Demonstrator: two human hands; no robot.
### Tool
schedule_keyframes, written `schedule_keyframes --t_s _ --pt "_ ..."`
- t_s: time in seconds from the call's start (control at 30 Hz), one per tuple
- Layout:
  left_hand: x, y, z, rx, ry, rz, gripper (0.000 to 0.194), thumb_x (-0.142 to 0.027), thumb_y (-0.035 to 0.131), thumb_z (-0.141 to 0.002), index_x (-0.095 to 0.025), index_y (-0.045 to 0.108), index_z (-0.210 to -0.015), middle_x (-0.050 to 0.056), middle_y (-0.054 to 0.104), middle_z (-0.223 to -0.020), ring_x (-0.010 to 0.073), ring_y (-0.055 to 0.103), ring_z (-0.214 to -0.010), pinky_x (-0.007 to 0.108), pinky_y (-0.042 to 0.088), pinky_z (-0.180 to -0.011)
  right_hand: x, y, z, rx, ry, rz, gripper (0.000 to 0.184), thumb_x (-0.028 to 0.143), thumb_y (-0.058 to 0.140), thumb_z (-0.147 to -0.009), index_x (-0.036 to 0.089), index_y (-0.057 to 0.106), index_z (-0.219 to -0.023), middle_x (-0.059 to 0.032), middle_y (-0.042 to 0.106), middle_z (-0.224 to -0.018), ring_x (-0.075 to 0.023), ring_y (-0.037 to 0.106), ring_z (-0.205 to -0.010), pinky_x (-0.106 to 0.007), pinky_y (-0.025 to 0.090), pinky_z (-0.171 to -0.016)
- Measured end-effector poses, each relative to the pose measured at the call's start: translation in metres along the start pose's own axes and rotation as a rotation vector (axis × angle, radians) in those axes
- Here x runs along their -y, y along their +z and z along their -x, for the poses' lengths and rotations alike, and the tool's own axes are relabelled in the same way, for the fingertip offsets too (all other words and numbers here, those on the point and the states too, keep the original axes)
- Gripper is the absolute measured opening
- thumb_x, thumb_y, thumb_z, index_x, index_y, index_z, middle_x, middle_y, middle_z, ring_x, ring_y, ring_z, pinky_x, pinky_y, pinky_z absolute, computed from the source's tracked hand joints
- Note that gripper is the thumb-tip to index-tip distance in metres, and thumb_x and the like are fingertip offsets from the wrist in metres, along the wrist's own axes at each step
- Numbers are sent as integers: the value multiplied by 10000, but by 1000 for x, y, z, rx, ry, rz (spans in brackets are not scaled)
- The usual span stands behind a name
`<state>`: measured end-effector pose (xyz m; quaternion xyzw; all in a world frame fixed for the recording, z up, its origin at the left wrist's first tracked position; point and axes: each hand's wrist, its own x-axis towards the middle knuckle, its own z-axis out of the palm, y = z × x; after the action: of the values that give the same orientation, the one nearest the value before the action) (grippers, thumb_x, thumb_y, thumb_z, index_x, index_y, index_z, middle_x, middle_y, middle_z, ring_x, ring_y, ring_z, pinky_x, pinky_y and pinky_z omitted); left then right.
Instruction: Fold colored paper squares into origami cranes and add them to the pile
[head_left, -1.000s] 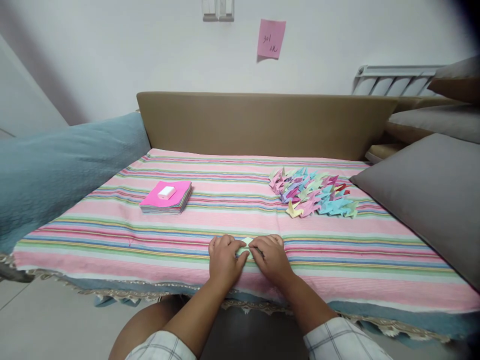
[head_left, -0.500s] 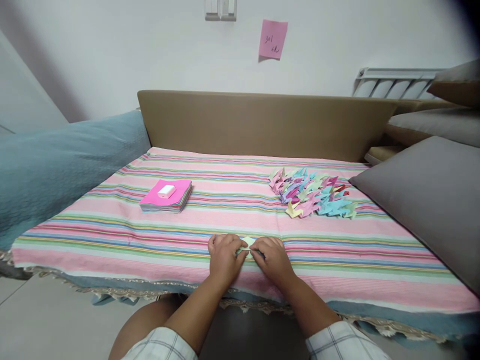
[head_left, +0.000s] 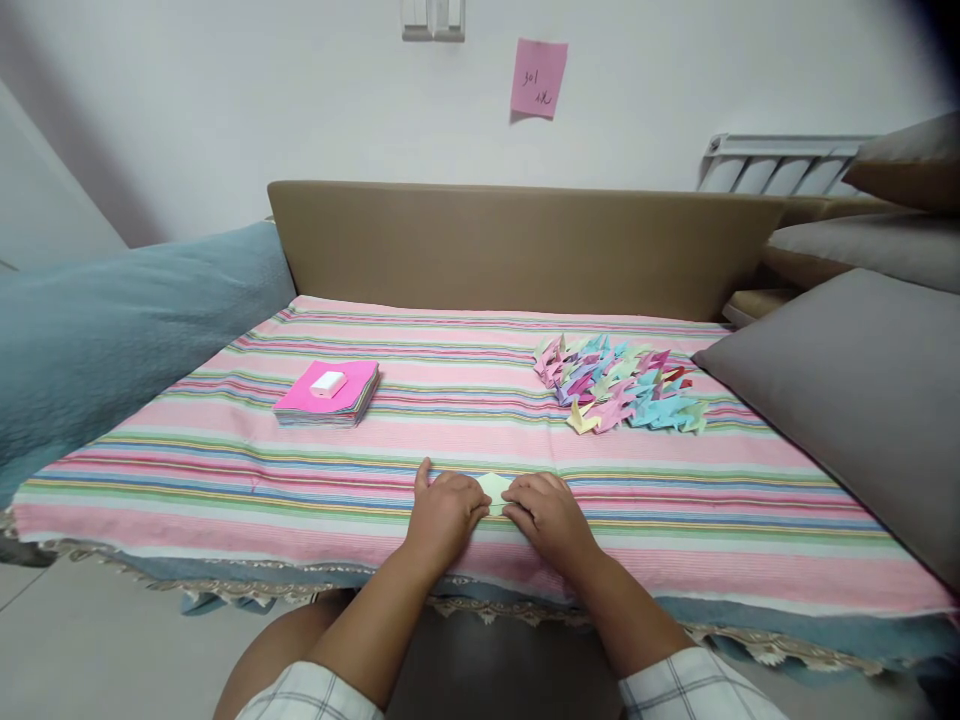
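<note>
A small pale green folded paper (head_left: 494,488) lies on the striped pink cloth (head_left: 225,470) near its front edge. My left hand (head_left: 442,512) and my right hand (head_left: 550,514) meet over it, fingers curled and pressed down on its left and right sides. Most of the paper is hidden under the fingers; only its pointed top shows between them.
A stack of coloured paper squares (head_left: 330,395) with a white block (head_left: 328,383) on top lies at the left. A heap of several folded paper cranes (head_left: 619,385) lies at the right. Grey cushions (head_left: 847,400) border the right, a blue blanket (head_left: 112,330) the left, a tan backrest (head_left: 517,245) behind.
The view has shifted slightly. My hands stay pressed on the paper; more of its pointed top shows between them now.
</note>
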<state>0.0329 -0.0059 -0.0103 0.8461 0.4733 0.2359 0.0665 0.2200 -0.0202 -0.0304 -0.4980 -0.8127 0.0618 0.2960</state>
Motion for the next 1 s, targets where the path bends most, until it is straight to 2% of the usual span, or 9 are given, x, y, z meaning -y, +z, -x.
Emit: schedule_keyframes --t_s 0.1,0.3,0.47,0.57,0.63,0.73,0.87,1.0 --pt "-2 -1 1 -4 -2 1 69 -230 628 -768 -280 667 -743 -17 690 -798 201 590 -854 578 99 -1028 0 1 1 -13 23 9 105 263 576 -839 256 663 -897 -31 645 -911 -199 531 -872 -342 366 -787" --pt "-1 1 2 -18 43 -54 106 -247 604 -796 -310 687 -778 -24 680 -802 178 580 -844 587 104 -1029 7 1 2 -32 -44 159 94 243 564 -849 237 657 -836 -22 620 -846 -176 489 -822 -320 323 -764" --pt "-4 -7 4 36 117 -155 182 -233 528 -847 -326 685 -837 -31 665 -832 151 570 -817 615 81 -1035 12 4 9 -93 -102 287 138 176 517 -860 230 643 -869 -9 624 -809 -158 483 -759 -321 293 -736" --pt "-8 -9 11 66 154 -234 219 -198 518 -843 -320 653 -966 -9 660 -940 173 565 -888 610 76 -1056 14 7 15 -110 -111 323 180 154 515 -845 218 633 -966 -31 646 -907 -176 500 -809 -329 299 -750" --pt "-10 -9 17 67 174 -274 262 -191 519 -837 -298 619 -1054 25 635 -1084 206 543 -982 599 94 -1067 14 9 19 -123 -120 337 214 152 520 -834 203 625 -1015 -52 645 -1035 -197 506 -877 -344 303 -783" --pt "-11 -7 23 72 201 -266 322 -177 512 -833 -281 582 -1129 53 576 -1233 239 505 -1074 602 100 -1067 15 11 22 -134 -135 333 252 152 516 -831 201 612 -1058 -47 624 -1154 -210 510 -933 -372 291 -833" --pt "-7 -5 19 85 163 -171 299 -178 510 -838 -300 602 -1095 27 622 -1183 232 536 -1037 627 105 -1044 15 10 20 -129 -114 290 241 158 508 -835 226 619 -1039 -19 654 -1119 -196 533 -905 -379 283 -835" --pt "5 -2 8 105 134 -84 204 -227 576 -811 -300 655 -984 10 676 -1078 217 581 -961 579 225 -1013 14 8 16 -110 -89 236 221 187 504 -841 233 624 -1020 -26 664 -1100 -193 545 -893 -380 279 -834"
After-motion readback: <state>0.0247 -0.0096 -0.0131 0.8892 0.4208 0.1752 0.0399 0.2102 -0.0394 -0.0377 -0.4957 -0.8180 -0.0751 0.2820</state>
